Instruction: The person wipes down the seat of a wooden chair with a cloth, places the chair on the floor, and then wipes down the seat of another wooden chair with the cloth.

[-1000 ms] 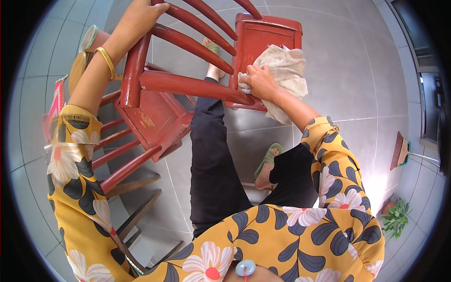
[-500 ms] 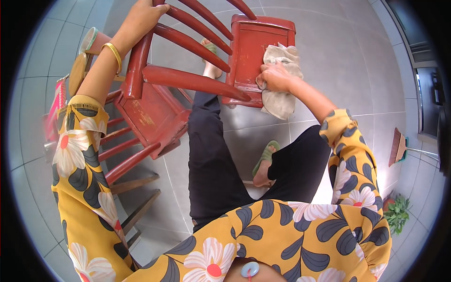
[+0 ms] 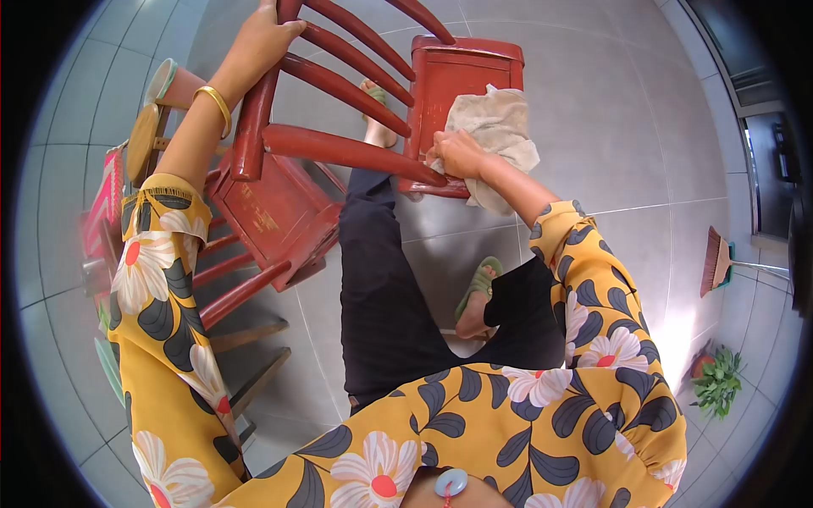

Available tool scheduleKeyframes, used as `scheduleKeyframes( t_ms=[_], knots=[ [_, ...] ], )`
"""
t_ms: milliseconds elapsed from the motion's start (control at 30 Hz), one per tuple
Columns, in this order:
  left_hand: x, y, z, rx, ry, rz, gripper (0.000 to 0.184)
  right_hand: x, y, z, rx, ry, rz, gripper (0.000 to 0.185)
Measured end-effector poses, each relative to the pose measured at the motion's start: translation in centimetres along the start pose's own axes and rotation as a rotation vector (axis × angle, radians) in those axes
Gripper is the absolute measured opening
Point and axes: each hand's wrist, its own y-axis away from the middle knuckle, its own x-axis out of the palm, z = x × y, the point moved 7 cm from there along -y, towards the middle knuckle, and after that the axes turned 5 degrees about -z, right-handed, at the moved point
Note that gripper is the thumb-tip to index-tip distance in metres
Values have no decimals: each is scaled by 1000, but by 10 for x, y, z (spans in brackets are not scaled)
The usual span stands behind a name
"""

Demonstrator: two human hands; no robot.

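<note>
A red wooden chair (image 3: 436,85) is tilted in front of me, its backrest spindles pointing toward my left side. My left hand (image 3: 261,42) is wrapped round the top rail of that backrest. Over the seat's near corner, my right hand (image 3: 460,154) grips a pale beige rag (image 3: 495,123) close to where the lowest spindle meets the seat. The rag spreads across the seat and hangs over its right edge. Part of my right fingers is hidden by the rag.
A second red chair (image 3: 275,212) with worn paint stands at left, near my leg. Behind my left arm are a pink pot (image 3: 178,87) and a round wooden piece (image 3: 141,144). A broom (image 3: 716,261) and a potted plant (image 3: 718,383) are at right.
My right hand has slid left with the rag, toward the backrest end of the seat, and the rag lies more spread out. My left hand keeps its hold; the chair has shifted slightly.
</note>
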Motion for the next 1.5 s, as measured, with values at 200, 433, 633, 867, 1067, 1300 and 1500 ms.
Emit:
scheduleKeyframes(
  t_ms=[200, 433, 633, 867, 1067, 1300, 1500],
  knots=[
    [6, -8, 17, 126, -97, -102, 70, -22, 50, -15, 33, 287, 73, 26],
    [6, 7, 8, -76, -203, -19, 68, -14, 81, 31, -17, 290, -196, 19],
    [8, 29, 23, -34, -204, -87, 59, -32, 100, 3, 24, 381, -125, 15],
    [15, 33, 34, -111, -84, -75, 66, -83, 114, -26, 534, -514, -554, 24],
    [11, 41, 31, -71, 10, -121, 66, -44, 125, 2, 333, 294, -484, 37],
    [-10, 57, 6, -42, 118, -146, 64, -47, 109, -66, 452, 335, -398, 27],
    [-14, 63, 4, -3, 70, -163, 64, -67, 49, -100, 395, 434, -502, 22]
  ],
)
